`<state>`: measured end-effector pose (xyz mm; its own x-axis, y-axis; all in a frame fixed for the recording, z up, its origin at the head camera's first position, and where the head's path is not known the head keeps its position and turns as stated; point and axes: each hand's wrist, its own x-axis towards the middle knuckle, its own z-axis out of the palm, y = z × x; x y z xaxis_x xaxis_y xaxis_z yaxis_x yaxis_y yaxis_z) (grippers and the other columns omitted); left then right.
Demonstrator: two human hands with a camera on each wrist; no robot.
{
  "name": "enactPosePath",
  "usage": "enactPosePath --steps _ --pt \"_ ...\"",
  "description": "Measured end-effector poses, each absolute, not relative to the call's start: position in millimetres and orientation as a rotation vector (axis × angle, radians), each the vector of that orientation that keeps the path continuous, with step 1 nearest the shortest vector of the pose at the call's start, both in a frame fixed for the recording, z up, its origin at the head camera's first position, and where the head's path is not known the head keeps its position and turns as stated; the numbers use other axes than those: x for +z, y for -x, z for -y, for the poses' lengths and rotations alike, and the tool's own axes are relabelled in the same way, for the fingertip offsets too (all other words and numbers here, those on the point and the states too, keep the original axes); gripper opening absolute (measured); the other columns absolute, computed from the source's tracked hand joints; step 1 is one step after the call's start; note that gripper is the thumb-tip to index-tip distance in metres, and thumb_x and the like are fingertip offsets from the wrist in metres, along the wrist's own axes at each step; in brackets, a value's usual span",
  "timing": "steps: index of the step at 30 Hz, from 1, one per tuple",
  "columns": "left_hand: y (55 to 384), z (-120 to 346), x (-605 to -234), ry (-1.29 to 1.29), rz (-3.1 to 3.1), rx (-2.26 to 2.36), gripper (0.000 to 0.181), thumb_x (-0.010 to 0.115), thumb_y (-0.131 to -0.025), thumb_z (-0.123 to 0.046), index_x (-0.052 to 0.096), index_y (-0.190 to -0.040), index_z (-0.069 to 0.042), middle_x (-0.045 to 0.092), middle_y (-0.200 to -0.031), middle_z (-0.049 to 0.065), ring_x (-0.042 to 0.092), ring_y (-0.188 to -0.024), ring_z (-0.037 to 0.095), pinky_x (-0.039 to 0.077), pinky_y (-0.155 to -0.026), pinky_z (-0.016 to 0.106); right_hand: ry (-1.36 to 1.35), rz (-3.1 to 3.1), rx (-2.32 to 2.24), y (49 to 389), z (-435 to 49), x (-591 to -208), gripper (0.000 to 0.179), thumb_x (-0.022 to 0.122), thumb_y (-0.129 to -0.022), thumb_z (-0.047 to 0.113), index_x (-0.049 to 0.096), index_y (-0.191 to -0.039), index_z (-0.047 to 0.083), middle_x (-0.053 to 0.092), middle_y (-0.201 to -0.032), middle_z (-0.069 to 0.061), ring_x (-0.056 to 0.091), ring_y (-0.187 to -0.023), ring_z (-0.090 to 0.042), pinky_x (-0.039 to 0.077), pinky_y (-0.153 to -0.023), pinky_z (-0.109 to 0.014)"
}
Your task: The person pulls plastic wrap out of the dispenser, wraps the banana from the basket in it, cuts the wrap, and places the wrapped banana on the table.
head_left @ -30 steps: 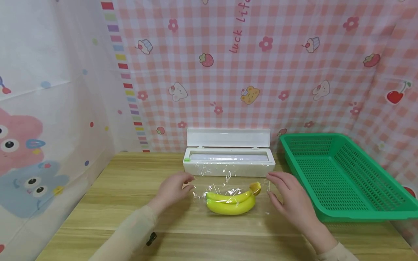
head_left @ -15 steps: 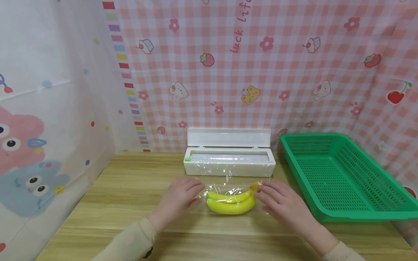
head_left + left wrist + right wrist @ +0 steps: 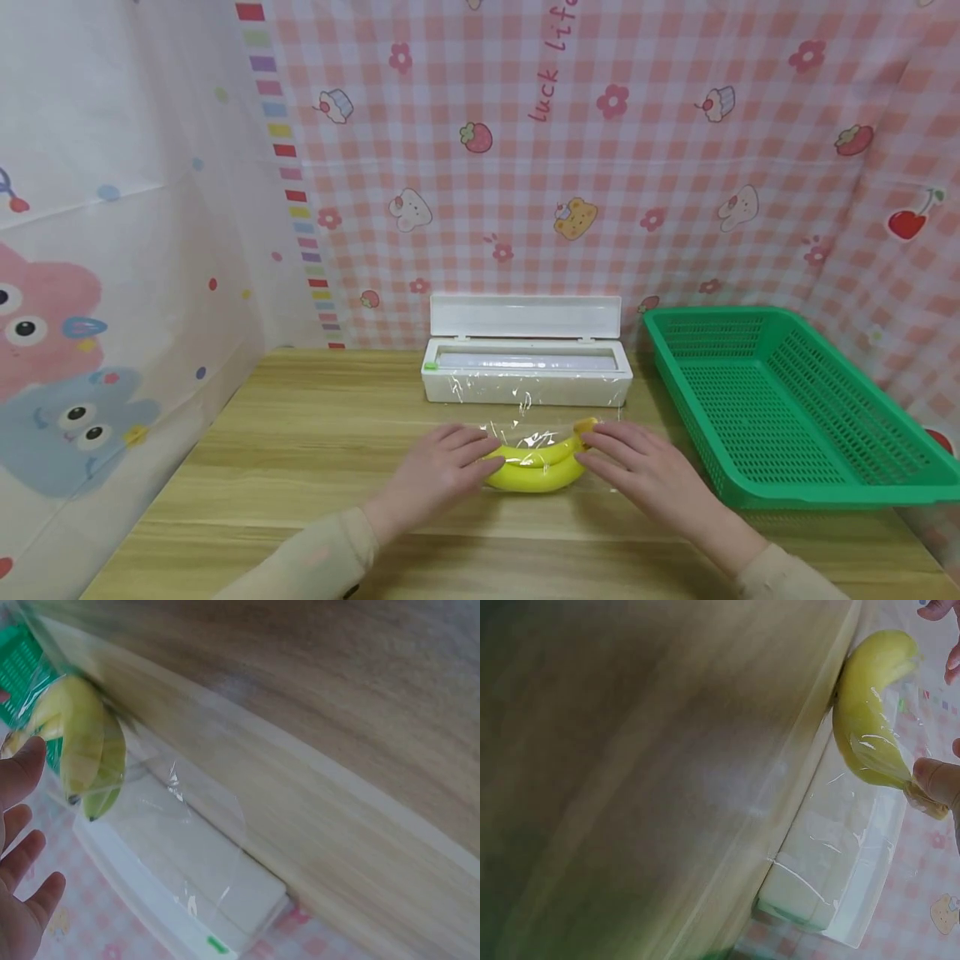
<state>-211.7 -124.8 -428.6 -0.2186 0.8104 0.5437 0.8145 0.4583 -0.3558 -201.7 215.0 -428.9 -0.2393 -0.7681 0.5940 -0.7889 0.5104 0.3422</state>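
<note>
A yellow bunch of bananas (image 3: pixel 536 477) lies on the wooden table under clear plastic wrap (image 3: pixel 172 780) that runs from the front of the white cling film box (image 3: pixel 525 390). Over the left end of the bananas is my left hand (image 3: pixel 442 471), its fingers loosely extended. My right hand (image 3: pixel 648 467) rests its fairly straight fingers at the stem end. In the right wrist view, the thumb (image 3: pixel 937 780) touches the film beside the banana stem (image 3: pixel 924 801). Fingertips of the left hand partly hide the banana tips in the head view.
The box's white lid (image 3: pixel 525 317) stands raised at the back. To the right is a green slatted plastic basket (image 3: pixel 847 498). A pink checked cloth (image 3: pixel 510 192) hangs behind the table (image 3: pixel 300 433). A small dark object (image 3: pixel 351 590) shows beside the left sleeve.
Both hands have moved inward from the film's sides onto the ends of the bananas. The bananas, box and basket have stayed in place.
</note>
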Motion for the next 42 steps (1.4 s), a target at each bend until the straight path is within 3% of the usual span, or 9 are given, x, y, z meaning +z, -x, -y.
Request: enactPosePath --steps 6,13,20,25,32,42 --pt "211.4 118.1 -433.2 1.377 2.032 0.085 0.042 0.082 -0.078 -0.015 0.071 -0.119 -0.019 0.067 -0.124 -0.001 0.061 -0.115 0.019 0.05 -0.098 0.038 -1.276 2.03 0.025 205.3 -212.6 -431.5 0.058 0.012 -0.109 0.007 0.068 -0.121 0.013 0.062 -0.127 -0.008 0.055 -0.118 -0.03 0.045 -0.097 -0.042" --pt "213.0 113.8 -436.0 1.361 2.053 0.158 0.041 0.079 -0.08 -0.02 0.07 -0.12 -0.019 0.067 -0.125 -0.002 0.06 -0.115 0.019 0.05 -0.098 0.036 -1.278 2.047 -0.007 209.3 -210.0 -434.0 0.061 0.01 -0.108 0.009 0.069 -0.119 0.015 0.063 -0.125 -0.008 0.055 -0.117 -0.03 0.049 -0.094 -0.044" --pt "214.7 111.3 -438.5 1.349 2.095 0.189 0.034 0.075 -0.083 -0.018 0.072 -0.117 -0.021 0.067 -0.125 -0.003 0.059 -0.116 0.018 0.049 -0.099 0.035 -1.28 2.046 0.023 212.1 -206.9 -432.5 0.046 0.032 -0.093 0.002 0.07 -0.116 0.013 0.063 -0.122 -0.01 0.056 -0.114 -0.031 0.052 -0.09 -0.045" --pt "215.1 109.9 -440.4 1.348 2.157 0.173 0.033 0.074 -0.085 -0.013 0.072 -0.117 -0.02 0.066 -0.126 -0.001 0.059 -0.117 0.019 0.048 -0.101 0.034 -1.263 2.054 0.042 214.7 -205.2 -434.1 0.045 0.031 -0.094 0.002 0.071 -0.114 0.011 0.064 -0.121 -0.009 0.057 -0.113 -0.03 0.053 -0.09 -0.045" --pt "221.2 109.5 -443.8 1.374 2.177 0.048 0.033 0.077 -0.08 -0.006 0.074 -0.113 -0.014 0.068 -0.123 0.003 0.06 -0.116 0.02 0.047 -0.104 0.032 -1.251 2.103 0.105 220.9 -203.8 -437.3 0.036 0.046 -0.086 0.003 0.072 -0.111 0.006 0.064 -0.118 -0.011 0.057 -0.112 -0.03 0.053 -0.091 -0.044" --pt "233.9 112.7 -444.7 1.443 2.218 -0.262 0.039 0.083 -0.074 -0.004 0.073 -0.111 -0.007 0.068 -0.119 0.008 0.061 -0.114 0.025 0.045 -0.106 0.032 -1.224 2.107 0.19 230.2 -201.6 -435.6 0.03 0.056 -0.081 -0.001 0.073 -0.106 0.004 0.066 -0.111 -0.01 0.059 -0.107 -0.028 0.053 -0.091 -0.042"
